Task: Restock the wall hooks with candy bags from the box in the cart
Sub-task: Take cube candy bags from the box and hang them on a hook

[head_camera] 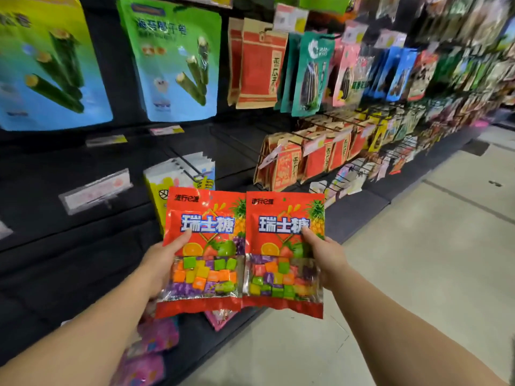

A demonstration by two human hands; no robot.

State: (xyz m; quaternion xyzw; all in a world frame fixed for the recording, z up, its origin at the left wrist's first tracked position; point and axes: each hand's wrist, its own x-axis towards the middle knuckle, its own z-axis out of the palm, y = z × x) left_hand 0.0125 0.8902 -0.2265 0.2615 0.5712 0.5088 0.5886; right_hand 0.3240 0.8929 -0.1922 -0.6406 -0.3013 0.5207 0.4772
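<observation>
Two candy bags in hand, one each; left hand [161, 260] grips the left candy bag [204, 252] by its outer edge, thumb across the printed front, fingers hidden behind; right hand [324, 256] holds the right candy bag [284, 254] the same way on its far edge; bags sit side by side between the hands, inner edges touching or just overlapping, can't tell which.

Both held upright, fronts facing the camera, tops up; my read: that keeps the hang holes at the top free and pointed at the wall, and an edge grip leaves the upper strip clear for threading onto a peg; holes themselves too small to make out.

Just beyond the left hand: a wire hook [185, 168] with white-and-yellow packs [178, 179] already on it; likely not the slot for these. Left of the left hand, a price tag holder [96, 190] on the dark wall panel [55, 246] with no stock seen behind it; probable target, not certain.

Box and cart not in view. Below the left forearm: pink-purple bags [156, 338] on a lower row. Beyond the right hand: red seed packets [289, 165].

Risk: two bags at once means no free hand to steady a peg.
</observation>
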